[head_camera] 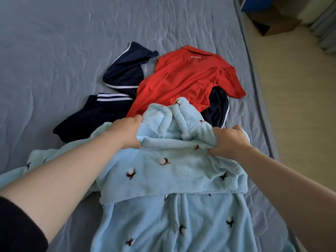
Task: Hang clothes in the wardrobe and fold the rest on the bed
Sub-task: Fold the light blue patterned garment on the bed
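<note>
A light blue fleece garment (163,171) with small cotton-flower prints lies spread on the bed in front of me, its upper part doubled over the lower part. My left hand (125,131) grips its top left shoulder. My right hand (229,140) grips its top right shoulder. Beyond it a red polo shirt (181,79) lies flat, partly over a dark navy garment (125,71) with white stripes. More navy fabric (94,115) lies to the left of the red shirt, and a navy piece (218,108) shows at its right.
The grey-blue quilted bed cover (63,42) stretches far to the left and back. The bed's right edge (254,73) borders a wooden floor (300,88). A cardboard box (276,20) stands on the floor at the top right.
</note>
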Action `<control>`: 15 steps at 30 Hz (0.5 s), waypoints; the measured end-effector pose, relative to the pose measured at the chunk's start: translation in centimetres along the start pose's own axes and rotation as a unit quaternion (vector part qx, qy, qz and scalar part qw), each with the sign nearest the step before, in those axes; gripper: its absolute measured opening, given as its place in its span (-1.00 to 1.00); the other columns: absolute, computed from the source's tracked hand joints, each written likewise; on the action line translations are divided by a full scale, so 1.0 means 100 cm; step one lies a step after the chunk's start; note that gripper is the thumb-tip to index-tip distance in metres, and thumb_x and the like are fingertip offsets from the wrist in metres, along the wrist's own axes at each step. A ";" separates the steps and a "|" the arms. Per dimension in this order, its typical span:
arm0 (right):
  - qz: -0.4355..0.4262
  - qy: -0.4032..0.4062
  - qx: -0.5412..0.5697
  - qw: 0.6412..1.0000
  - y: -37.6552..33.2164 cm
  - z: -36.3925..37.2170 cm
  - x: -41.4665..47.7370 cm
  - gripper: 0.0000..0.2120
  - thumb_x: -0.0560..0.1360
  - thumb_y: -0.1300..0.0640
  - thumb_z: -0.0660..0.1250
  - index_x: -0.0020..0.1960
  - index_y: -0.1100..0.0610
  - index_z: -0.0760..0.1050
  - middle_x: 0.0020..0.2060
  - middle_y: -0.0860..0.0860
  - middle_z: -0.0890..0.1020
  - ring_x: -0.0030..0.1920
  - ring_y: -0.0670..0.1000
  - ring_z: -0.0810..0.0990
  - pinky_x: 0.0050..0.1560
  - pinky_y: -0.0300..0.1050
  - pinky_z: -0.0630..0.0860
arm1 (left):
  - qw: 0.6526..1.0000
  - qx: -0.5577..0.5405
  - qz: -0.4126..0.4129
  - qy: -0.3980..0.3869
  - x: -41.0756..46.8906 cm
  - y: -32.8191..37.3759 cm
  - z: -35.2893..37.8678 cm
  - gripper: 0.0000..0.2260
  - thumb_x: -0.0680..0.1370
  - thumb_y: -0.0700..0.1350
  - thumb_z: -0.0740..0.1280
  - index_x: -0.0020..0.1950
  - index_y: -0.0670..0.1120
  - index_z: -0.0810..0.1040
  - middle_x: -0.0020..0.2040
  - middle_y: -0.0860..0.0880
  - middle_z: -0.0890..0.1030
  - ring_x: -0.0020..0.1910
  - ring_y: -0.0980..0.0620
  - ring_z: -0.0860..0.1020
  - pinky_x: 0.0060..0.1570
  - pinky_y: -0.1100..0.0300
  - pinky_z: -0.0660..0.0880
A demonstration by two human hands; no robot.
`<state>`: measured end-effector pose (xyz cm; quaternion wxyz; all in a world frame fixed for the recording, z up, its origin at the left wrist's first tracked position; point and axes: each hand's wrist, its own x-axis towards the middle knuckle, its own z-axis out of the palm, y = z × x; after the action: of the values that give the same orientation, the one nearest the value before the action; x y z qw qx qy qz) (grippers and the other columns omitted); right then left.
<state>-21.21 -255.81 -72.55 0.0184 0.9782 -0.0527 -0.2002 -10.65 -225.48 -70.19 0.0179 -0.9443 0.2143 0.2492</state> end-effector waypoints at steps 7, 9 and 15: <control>0.024 0.113 0.014 0.993 -0.003 -0.038 -0.049 -0.80 0.39 -0.09 0.36 -0.15 0.02 0.44 -0.28 0.00 0.62 -0.17 0.13 0.54 -0.16 -0.12 0.19 | 0.992 -0.019 -0.016 0.123 -0.044 0.012 -0.025 -0.58 0.41 0.12 0.41 -0.08 -0.07 0.22 -0.22 -0.05 0.46 -0.27 -0.14 0.44 -0.33 0.10 0.27; 0.027 0.143 0.015 0.989 -0.005 -0.040 -0.060 -0.79 0.39 -0.06 0.38 -0.19 0.06 0.43 -0.38 0.02 0.58 -0.26 0.14 0.47 -0.18 -0.10 0.16 | 0.987 -0.004 -0.014 0.157 -0.055 0.013 -0.027 -0.59 0.44 0.08 0.41 -0.08 -0.07 0.19 -0.29 -0.04 0.43 -0.30 -0.16 0.46 -0.38 0.11 0.22; -0.013 0.137 0.024 0.990 -0.002 -0.027 -0.111 -0.73 0.29 0.08 0.45 -0.31 0.10 0.34 -0.55 -0.03 0.33 -0.47 0.10 0.36 0.08 0.00 0.36 | 0.975 0.003 0.019 0.223 -0.117 0.023 -0.001 -0.70 0.39 -0.16 0.43 -0.01 -0.19 0.37 -0.25 -0.15 0.53 -0.29 -0.23 0.55 -0.38 0.11 0.22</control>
<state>-30.23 -254.38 -65.72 -0.0004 0.9972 -0.0413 -0.0630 -20.74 -222.89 -64.35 -0.0326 -0.9719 0.2312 0.0316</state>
